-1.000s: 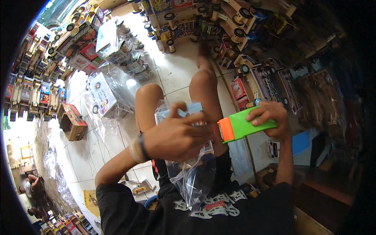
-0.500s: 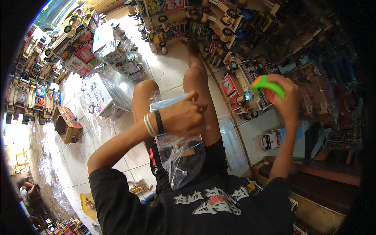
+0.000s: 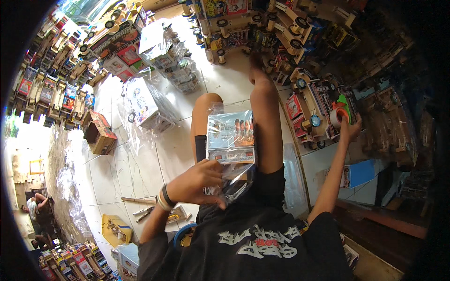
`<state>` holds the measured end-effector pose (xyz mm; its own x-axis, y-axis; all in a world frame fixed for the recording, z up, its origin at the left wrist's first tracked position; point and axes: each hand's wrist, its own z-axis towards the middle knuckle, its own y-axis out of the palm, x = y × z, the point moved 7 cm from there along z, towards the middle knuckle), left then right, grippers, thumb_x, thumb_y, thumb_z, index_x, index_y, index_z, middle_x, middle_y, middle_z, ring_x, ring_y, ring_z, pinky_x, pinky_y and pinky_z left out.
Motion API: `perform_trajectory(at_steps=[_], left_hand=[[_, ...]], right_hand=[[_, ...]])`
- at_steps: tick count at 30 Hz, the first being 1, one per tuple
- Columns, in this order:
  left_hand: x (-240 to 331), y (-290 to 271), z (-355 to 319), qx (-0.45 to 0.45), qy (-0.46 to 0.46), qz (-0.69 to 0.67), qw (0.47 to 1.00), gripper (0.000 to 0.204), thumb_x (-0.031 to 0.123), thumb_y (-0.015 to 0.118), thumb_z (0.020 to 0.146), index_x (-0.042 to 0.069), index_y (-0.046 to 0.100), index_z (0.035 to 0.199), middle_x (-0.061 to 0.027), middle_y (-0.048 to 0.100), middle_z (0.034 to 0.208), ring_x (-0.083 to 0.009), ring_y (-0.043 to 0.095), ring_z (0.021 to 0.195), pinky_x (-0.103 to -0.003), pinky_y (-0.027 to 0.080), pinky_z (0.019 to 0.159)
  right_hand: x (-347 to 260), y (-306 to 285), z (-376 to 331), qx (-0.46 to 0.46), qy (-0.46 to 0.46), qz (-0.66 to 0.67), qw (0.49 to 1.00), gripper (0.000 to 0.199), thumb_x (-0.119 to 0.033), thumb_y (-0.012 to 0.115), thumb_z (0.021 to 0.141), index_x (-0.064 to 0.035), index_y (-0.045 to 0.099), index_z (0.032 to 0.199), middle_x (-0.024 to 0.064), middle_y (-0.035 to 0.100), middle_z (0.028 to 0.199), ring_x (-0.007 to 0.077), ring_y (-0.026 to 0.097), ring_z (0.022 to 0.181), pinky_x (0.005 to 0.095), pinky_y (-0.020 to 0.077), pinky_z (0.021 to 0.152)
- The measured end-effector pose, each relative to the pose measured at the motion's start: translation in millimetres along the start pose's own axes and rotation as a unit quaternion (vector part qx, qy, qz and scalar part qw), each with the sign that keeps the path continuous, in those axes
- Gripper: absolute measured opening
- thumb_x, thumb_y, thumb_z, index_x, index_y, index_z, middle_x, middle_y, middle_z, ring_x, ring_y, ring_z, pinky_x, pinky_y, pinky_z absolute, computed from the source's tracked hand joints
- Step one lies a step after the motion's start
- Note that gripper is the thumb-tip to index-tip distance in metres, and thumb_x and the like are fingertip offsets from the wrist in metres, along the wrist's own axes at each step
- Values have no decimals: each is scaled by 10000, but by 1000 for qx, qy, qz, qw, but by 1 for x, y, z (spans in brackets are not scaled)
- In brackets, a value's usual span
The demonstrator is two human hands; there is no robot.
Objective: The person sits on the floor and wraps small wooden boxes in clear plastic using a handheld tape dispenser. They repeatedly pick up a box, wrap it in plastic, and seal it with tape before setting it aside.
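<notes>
A light-blue printed box (image 3: 229, 131) in a clear plastic bag (image 3: 236, 185) rests on my lap between my thighs. My left hand (image 3: 199, 182), with bands at the wrist, is closed on the loose near end of the bag, its thumb stretched toward my shirt. Out to the right, my right hand (image 3: 351, 129) grips a green tape dispenser (image 3: 343, 101) with an orange-cored roll. The dispenser overlaps a wooden toy truck (image 3: 309, 103) in view; whether they touch I cannot tell.
Bagged toy trucks (image 3: 143, 105) stand on the tiled floor at left, near a wooden box (image 3: 99, 133). Stacked toy trucks (image 3: 234, 28) line the far side. A yellow container (image 3: 112, 229) and tools (image 3: 145, 213) lie lower left. A person (image 3: 37, 210) is at the far left.
My left hand has drawn back toward me, off the top of the box to the bag's near end. My right hand with the tape dispenser has lowered and tilted. The view has shifted.
</notes>
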<state>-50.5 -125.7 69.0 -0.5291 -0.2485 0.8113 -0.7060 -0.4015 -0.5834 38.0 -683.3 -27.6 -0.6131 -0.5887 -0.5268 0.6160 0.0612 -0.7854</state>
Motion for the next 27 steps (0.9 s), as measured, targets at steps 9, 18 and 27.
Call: perform_trajectory(at_steps=[9, 18, 27], left_hand=[[97, 10, 7, 245, 139, 79, 956, 499, 329, 936, 718, 154, 480, 617, 43, 401, 596, -185, 452, 627, -361, 335, 656], [87, 12, 27, 460, -9, 239, 855, 342, 220, 907, 781, 75, 733, 1037, -34, 726, 927, -255, 668, 958, -388, 474, 848], [-123, 121, -12, 463, -351, -51, 813, 774, 351, 759, 954, -73, 389, 1485, -300, 627, 1257, -404, 681, 1064, -475, 550, 887]], right_hand=[[-230, -139, -290, -455, -703, 169, 519, 628, -330, 886, 721, -157, 693, 1293, 120, 463, 1607, 360, 381, 1507, 607, 284, 1170], [-252, -66, -301, -358, -548, 380, 653, 238, -189, 697, 895, -126, 752, 1117, 164, 683, 1331, 310, 658, 1230, 427, 448, 1100], [-302, -36, -150, -44, -221, 492, 841, 561, -381, 401, 1153, 1, 670, 844, 110, 706, 789, 239, 674, 690, 392, 525, 682]])
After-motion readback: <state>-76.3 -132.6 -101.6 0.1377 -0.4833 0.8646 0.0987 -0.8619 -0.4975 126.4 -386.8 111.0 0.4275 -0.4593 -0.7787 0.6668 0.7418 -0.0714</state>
